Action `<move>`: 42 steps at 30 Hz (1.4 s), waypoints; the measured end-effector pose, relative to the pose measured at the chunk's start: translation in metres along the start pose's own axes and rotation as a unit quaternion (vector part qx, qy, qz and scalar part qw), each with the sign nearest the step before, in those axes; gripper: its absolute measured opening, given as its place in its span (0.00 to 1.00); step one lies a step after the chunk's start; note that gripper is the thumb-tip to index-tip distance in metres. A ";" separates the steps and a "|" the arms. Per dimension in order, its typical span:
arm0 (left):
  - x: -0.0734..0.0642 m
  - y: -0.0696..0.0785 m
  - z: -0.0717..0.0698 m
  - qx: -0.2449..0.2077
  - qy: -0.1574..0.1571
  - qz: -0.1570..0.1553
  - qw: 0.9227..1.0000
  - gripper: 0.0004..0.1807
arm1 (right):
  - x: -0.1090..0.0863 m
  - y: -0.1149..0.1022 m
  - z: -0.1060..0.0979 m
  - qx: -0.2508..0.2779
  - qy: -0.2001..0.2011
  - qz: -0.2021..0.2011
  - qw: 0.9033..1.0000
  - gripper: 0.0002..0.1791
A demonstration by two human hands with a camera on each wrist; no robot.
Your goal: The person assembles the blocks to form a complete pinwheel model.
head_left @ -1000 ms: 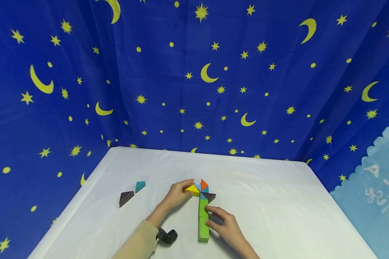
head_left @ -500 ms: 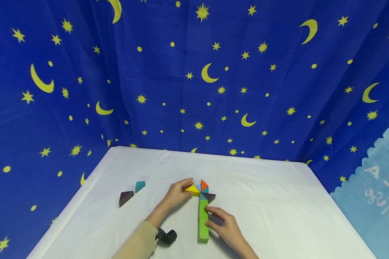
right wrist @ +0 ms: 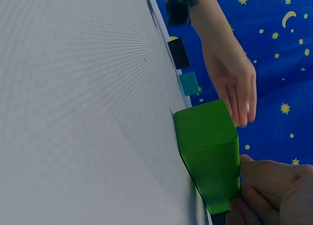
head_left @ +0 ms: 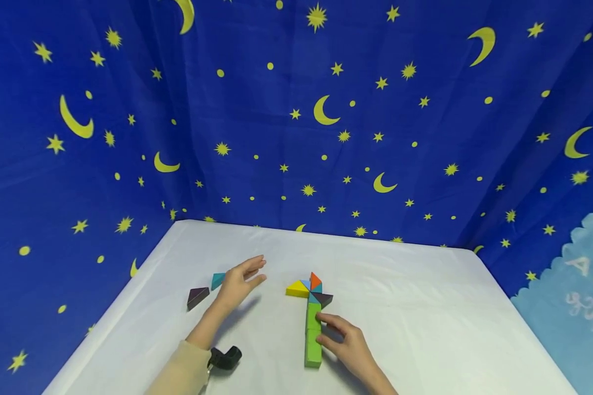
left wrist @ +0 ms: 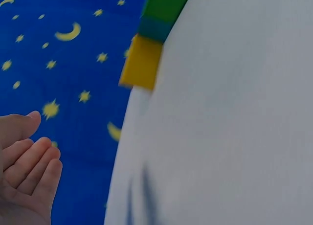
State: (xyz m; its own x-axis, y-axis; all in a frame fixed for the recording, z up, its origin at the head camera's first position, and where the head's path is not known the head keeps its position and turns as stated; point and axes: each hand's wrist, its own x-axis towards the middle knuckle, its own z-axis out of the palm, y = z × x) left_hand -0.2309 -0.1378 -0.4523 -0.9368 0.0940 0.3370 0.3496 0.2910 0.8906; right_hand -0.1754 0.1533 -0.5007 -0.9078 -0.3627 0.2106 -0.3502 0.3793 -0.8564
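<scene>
In the head view a pinwheel of small triangular blocks lies on the white table: yellow (head_left: 296,289), orange (head_left: 315,281), dark brown (head_left: 324,299) and blue pieces meet at a centre. Below it, two green blocks (head_left: 313,351) stand end to end like a stem. My right hand (head_left: 352,346) touches their right side, index finger at the upper block, thumb at the lower. Raised over the table left of the pinwheel is my left hand (head_left: 237,285), holding nothing, fingers extended. It overlaps a loose teal triangular block (head_left: 217,280).
A loose dark brown triangular block (head_left: 197,298) lies at the table's left, near the teal one. A black device (head_left: 226,357) is strapped at the left wrist. Blue cloth (head_left: 296,126) with yellow moons and stars hangs behind the white table (head_left: 400,285).
My left hand has let go of the yellow triangular block and moved left toward the loose blocks. My right hand stays at the green blocks. The head view has shifted slightly.
</scene>
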 end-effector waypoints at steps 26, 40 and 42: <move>-0.020 -0.068 -0.096 0.115 -0.003 -0.069 0.991 0.29 | -0.002 0.004 -0.003 0.005 0.004 -0.005 1.000 0.25; -0.016 -0.063 -0.090 0.165 0.015 -0.066 0.984 0.26 | 0.000 0.003 -0.002 0.005 -0.003 -0.001 1.000 0.24; -0.014 -0.056 -0.087 0.164 0.024 -0.054 0.985 0.27 | 0.000 0.002 -0.002 0.004 -0.003 -0.004 1.000 0.25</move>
State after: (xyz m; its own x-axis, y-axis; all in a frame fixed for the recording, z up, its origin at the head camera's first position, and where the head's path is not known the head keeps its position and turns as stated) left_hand -0.2359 -0.2380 -0.4803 -0.9637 0.0039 0.2670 0.2181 0.5887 0.7784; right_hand -0.1769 0.1558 -0.5018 -0.9039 -0.3703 0.2139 -0.3548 0.3702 -0.8585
